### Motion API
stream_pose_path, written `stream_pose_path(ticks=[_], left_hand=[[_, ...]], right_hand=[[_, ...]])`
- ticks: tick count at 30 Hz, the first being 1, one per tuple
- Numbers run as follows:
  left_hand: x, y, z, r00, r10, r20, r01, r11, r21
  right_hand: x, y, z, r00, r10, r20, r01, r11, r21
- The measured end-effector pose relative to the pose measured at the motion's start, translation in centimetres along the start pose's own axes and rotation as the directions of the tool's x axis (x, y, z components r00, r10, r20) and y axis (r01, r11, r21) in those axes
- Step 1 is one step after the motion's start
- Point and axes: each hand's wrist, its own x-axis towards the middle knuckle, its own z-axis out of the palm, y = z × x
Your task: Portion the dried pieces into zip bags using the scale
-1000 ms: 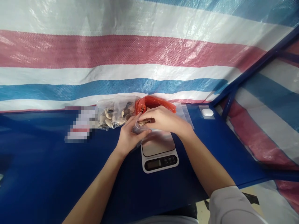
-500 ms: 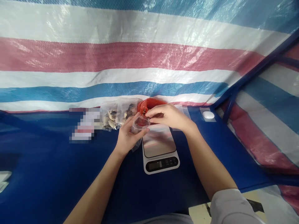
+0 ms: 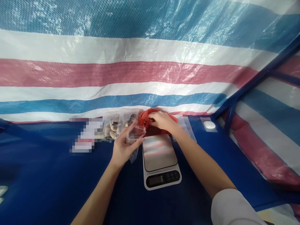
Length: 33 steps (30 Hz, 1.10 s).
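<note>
My left hand [image 3: 122, 145] is closed around a clear plastic cup [image 3: 136, 132], tilted with its rim toward the red bag. My right hand [image 3: 161, 120] reaches to the mouth of the red plastic bag [image 3: 153, 112], just beyond the scale. Its fingers are bent together at the opening, where small dark pieces show; what they pinch, if anything, is hidden. Below both hands sits a white kitchen scale [image 3: 160, 153] with a bare metal plate and a dark display panel.
Left of the red bag lie clear bags [image 3: 112, 126] with pale and dark dried pieces. Flat clear bags [image 3: 188, 128] lie to the right, near a white oval object [image 3: 209, 125]. A striped tarp [image 3: 140, 73] rises behind the blue table [image 3: 58, 175].
My right hand has moved from the cup's rim to the red bag's mouth. The left hand with the cup has shifted slightly left. The view has tilted up a little.
</note>
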Motion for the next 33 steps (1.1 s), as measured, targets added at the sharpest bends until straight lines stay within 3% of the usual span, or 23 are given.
stream_pose_path(ticks=[5,10,18,26,33], left_hand=[[-0.1,-0.4,-0.4,1.000,-0.007,-0.016,0.007,1.000,0.002],[-0.1,-0.2,-0.7,0.999,-0.038,-0.012,0.038,0.999,0.026],[-0.3,-0.7,-0.7,0.998,-0.068,-0.014,0.068,0.998,0.000],[-0.2,-0.1,-0.8,0.996,-0.091,-0.009,0.091,0.995,0.048],[-0.3,-0.4,-1.0,0.996,-0.092,-0.014,0.093,0.995,0.031]], right_hand=[[1.1,-0.9,-0.8,0.981,-0.192,-0.011,0.192,0.981,0.014],[2.4,-1.4,-1.8,0.946,-0.298,0.130,0.302,0.953,-0.007],[3.8,-1.5,-3.4,0.914,-0.283,0.291,0.328,0.937,-0.120],[4.9,0.5,-3.0,0.874,-0.285,0.394,0.393,0.891,-0.227],[5.2,2.7,-2.0,0.871,-0.308,0.383,0.430,0.855,-0.290]])
